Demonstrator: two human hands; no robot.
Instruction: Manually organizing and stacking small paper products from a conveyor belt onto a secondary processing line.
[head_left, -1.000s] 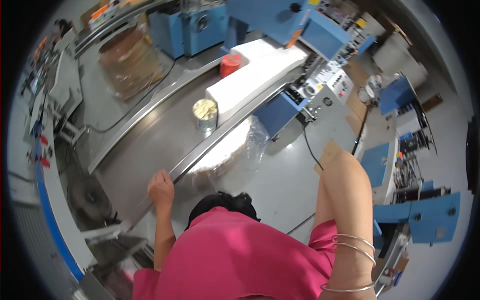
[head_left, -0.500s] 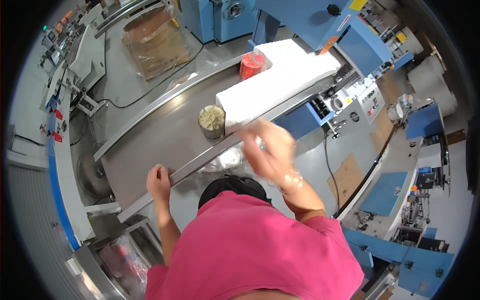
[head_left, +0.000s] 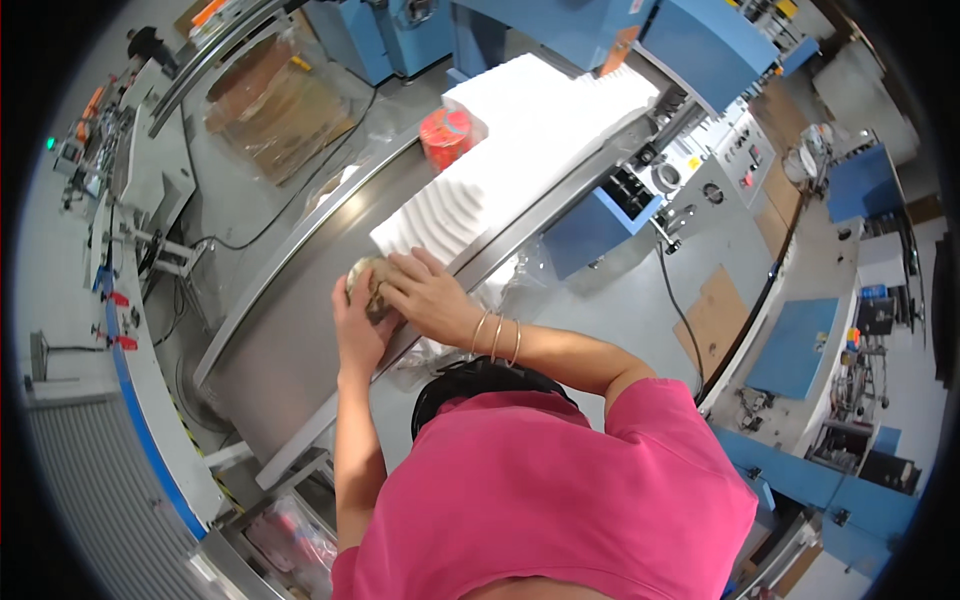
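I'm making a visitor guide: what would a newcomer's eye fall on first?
Probably the pink shirt, bottom centre, then the white stack slanting along the metal table, with a red bundle beside it. At the stack's near end, the left grip and right grip meet at a pale, round bundle.

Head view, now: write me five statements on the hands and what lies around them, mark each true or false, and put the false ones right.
1. The left hand and right hand are both on the beige cylinder. True.
2. The thin bangles are on the left wrist. False: they are on the right wrist.
3. The red cylindrical pack is beside the ridged white stack. True.
4. The person's shirt is blue. False: it is pink.
5. The beige cylinder is beyond the red cylindrical pack, farther from the person. False: it is nearer the person.
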